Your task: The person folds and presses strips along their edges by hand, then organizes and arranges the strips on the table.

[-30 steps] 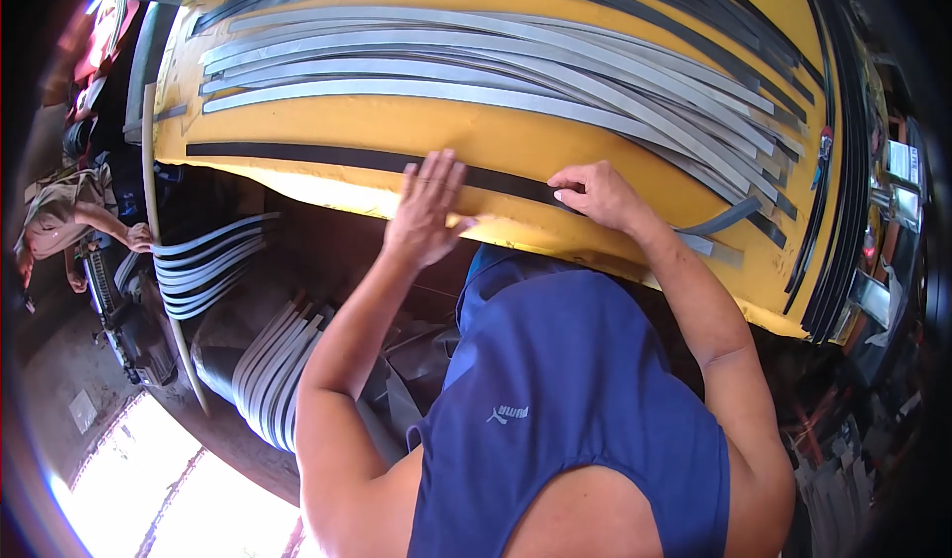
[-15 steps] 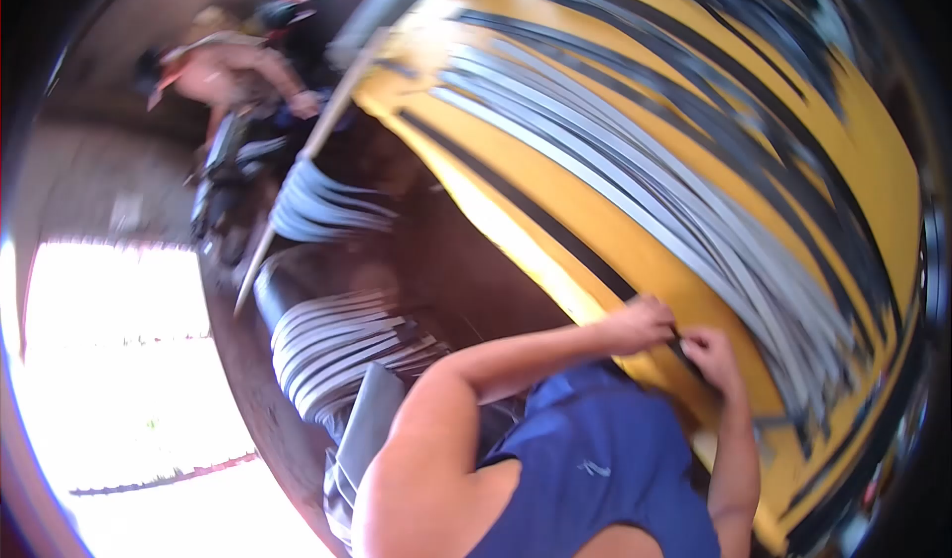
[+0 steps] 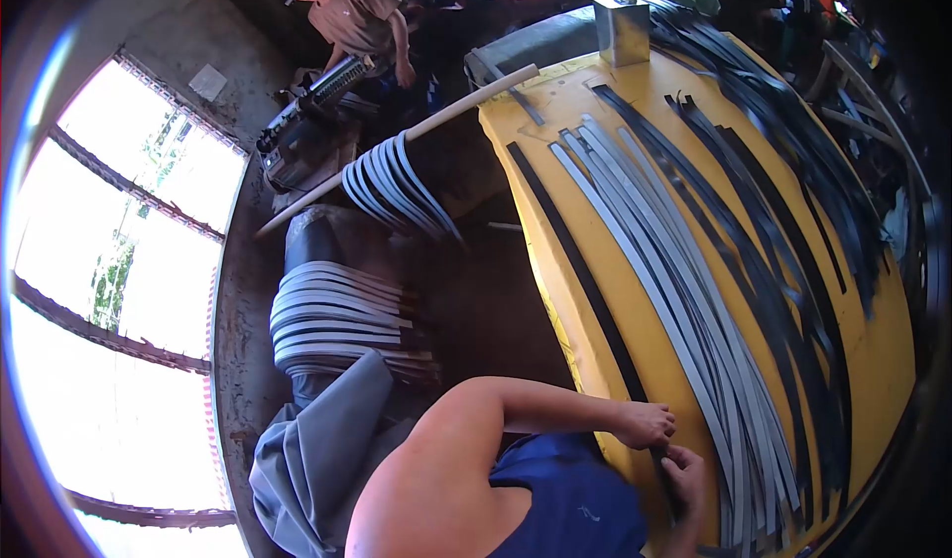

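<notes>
A long black strip (image 3: 577, 260) lies along the near edge of the yellow table (image 3: 662, 345). Closed around its lower part is my left hand (image 3: 645, 425), fingers curled. Just below it my right hand (image 3: 684, 474) pinches the same strip, thumb and fingers together. The two hands nearly touch. Beside the strip, a bundle of light grey strips (image 3: 666, 280) runs down the table and fans out at its lower end. Dark strips (image 3: 759, 231) lie beyond the grey ones.
A metal can (image 3: 623, 30) stands at the table's far end. A wooden pole (image 3: 436, 117) carries looped grey strips (image 3: 382, 186). More striped bundles (image 3: 337, 310) and grey cloth (image 3: 322, 449) are at left. Another person (image 3: 357, 22) stands by a machine (image 3: 307, 122).
The view has swung left, showing the window and the other person. My left hand, flat on the strip a second ago, has moved beside my right hand and closed on it.
</notes>
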Demonstrator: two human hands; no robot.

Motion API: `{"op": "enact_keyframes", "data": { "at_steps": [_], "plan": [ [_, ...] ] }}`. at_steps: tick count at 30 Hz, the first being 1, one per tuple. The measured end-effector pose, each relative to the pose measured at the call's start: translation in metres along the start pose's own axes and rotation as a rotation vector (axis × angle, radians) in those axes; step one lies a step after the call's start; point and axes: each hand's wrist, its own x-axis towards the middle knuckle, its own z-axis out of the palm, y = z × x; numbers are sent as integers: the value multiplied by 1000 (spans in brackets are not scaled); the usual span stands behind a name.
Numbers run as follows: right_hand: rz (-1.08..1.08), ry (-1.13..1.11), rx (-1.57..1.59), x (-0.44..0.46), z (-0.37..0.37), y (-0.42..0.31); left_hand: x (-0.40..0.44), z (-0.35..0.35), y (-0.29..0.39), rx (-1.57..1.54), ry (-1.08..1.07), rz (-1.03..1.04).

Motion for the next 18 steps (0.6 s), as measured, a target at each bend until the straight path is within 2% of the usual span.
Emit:
{"op": "enact_keyframes", "data": {
  "at_steps": [4,6,9,11,13,15,16,18],
  "plan": [
    [-36,-62,-72,3,-7,11,-3,9,2,51,26,-37],
    [-39,-81,-84,4,-4,7,-8,14,5,74,78,-97],
    [-153,-136,-220,17,-7,21,-21,14,21,140,153,-237],
    [-222,-134,-323,18,-2,11,-31,15,37,155,340,-384],
    [-283,-122,-393,13,6,-5,-39,9,66,179,435,-703],
    [-356,-130,-382,24,10,3,-34,11,88,206,648,-1019],
    [-387,-137,-368,31,11,11,-35,29,84,317,775,-1100],
    [-395,-196,-375,42,11,15,-25,44,80,366,845,-1320]
  ]
}}
